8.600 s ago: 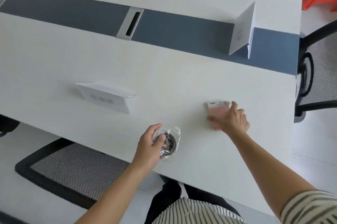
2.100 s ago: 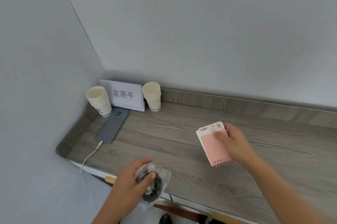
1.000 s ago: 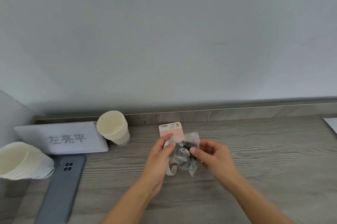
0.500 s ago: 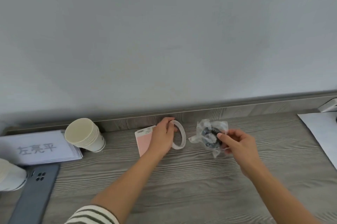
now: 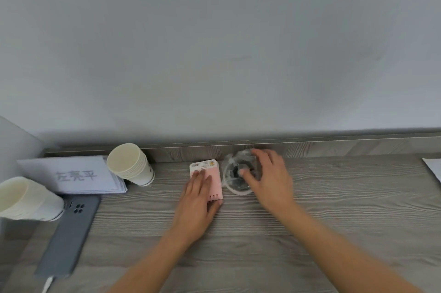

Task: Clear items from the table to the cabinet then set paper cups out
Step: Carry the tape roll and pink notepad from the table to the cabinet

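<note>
On the grey wood cabinet top (image 5: 334, 199) a pink notepad (image 5: 213, 174) lies near the back ledge. My left hand (image 5: 198, 199) rests on it, fingers flat on the cover and thumb at its lower right edge. Just to its right, a black tape roll in clear plastic wrap (image 5: 235, 169) sits on a white tape ring (image 5: 238, 191). My right hand (image 5: 267, 178) holds the wrapped roll from above with curled fingers. Two stacks of paper cups stand to the left: one (image 5: 130, 167) by the ledge, another (image 5: 26, 197) at the far left.
A white name card (image 5: 71, 175) lies between the cup stacks. A grey phone (image 5: 69, 233) with a white cable lies in front of it. A white sheet (image 5: 434, 168) shows at the right edge. A wall rises behind the ledge.
My left hand has let go of the white tape ring and moved onto the pink notepad. My right hand has carried the wrapped roll left onto the ring.
</note>
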The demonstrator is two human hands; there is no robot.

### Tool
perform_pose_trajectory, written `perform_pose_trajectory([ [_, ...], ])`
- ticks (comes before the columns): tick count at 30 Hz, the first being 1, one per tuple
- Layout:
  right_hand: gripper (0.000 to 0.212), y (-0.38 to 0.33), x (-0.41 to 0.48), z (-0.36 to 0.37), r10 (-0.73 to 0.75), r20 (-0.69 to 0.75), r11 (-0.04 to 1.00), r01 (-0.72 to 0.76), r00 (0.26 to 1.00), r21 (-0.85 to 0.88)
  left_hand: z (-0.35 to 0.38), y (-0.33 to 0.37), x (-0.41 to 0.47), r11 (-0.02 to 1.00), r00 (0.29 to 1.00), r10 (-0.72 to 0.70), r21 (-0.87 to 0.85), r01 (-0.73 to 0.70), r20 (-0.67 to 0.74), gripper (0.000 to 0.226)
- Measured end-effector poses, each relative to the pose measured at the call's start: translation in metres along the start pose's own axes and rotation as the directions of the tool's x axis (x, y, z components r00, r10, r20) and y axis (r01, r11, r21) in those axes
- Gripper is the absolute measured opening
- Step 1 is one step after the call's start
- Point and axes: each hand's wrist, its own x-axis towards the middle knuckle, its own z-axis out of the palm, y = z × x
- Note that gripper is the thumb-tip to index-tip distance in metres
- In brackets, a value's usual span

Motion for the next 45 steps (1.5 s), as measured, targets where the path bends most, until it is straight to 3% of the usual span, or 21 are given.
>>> perform_pose_trajectory([
  [3,0.074,0.001,-0.018,0.015,-0.218,0.020,0.951,0.217,0.976,-0.223,-0.002,-0.007,-0.001,0.999,1.000,0.019,-0.029,-0.019,0.003,0.084],
  [6,0.082,0.010,-0.021,0.023,-0.202,-0.012,0.943,0.191,0.979,-0.273,-0.002,-0.014,0.000,0.996,0.999,0.050,-0.069,-0.051,-0.009,0.087],
  [8,0.074,0.012,-0.020,0.020,-0.274,-0.061,0.925,0.246,0.960,-0.290,-0.002,-0.019,0.001,0.996,0.998,0.063,-0.063,-0.063,-0.002,0.090],
  [11,0.050,0.008,-0.018,0.022,-0.403,0.055,0.858,0.398,0.914,-0.325,0.000,-0.022,0.001,0.996,0.997,0.074,-0.054,-0.074,-0.018,0.086],
  [15,0.048,0.005,-0.015,0.026,-0.323,0.187,0.854,0.371,0.928,-0.365,0.001,-0.024,0.001,0.996,0.997,0.076,-0.054,-0.077,-0.016,0.091],
  [20,0.053,0.008,-0.017,0.025,-0.233,0.188,0.851,0.294,0.954,-0.435,-0.002,-0.024,0.002,0.996,0.997,0.080,-0.036,-0.080,-0.008,0.096],
  [24,0.057,0.003,-0.013,0.028,-0.176,0.189,0.844,0.246,0.966,-0.476,-0.005,-0.026,0.002,0.995,0.995,0.099,0.005,-0.099,-0.021,0.083],
  [29,0.056,-0.002,-0.014,0.022,-0.139,0.243,0.894,0.227,0.960,-0.386,-0.017,-0.025,0.004,0.994,0.994,0.109,-0.004,-0.109,0.027,0.082],
  [33,0.060,-0.012,-0.023,-0.001,-0.074,0.291,0.967,0.140,0.954,-0.215,-0.035,-0.023,0.004,0.989,0.996,0.087,-0.121,-0.086,0.005,0.060],
  [36,0.045,-0.015,-0.048,-0.022,0.023,0.260,0.994,0.006,0.965,-0.111,-0.051,-0.022,-0.003,0.954,0.994,0.106,-0.281,-0.103,-0.006,0.037],
  [38,0.033,-0.016,-0.074,-0.036,0.135,0.250,0.985,-0.156,0.959,0.067,-0.060,-0.021,-0.013,0.890,0.985,0.143,-0.448,-0.085,0.098,0.028],
  [41,0.015,-0.015,-0.127,-0.054,0.286,0.288,0.882,-0.368,0.914,0.293,-0.064,-0.016,-0.032,0.848,0.892,0.330,-0.512,-0.136,0.309,0.025],
  [45,0.012,-0.014,-0.218,-0.075,0.473,0.332,0.721,-0.575,0.816,0.388,-0.056,0.009,-0.065,0.799,0.719,0.516,-0.565,-0.206,0.466,0.026],
])
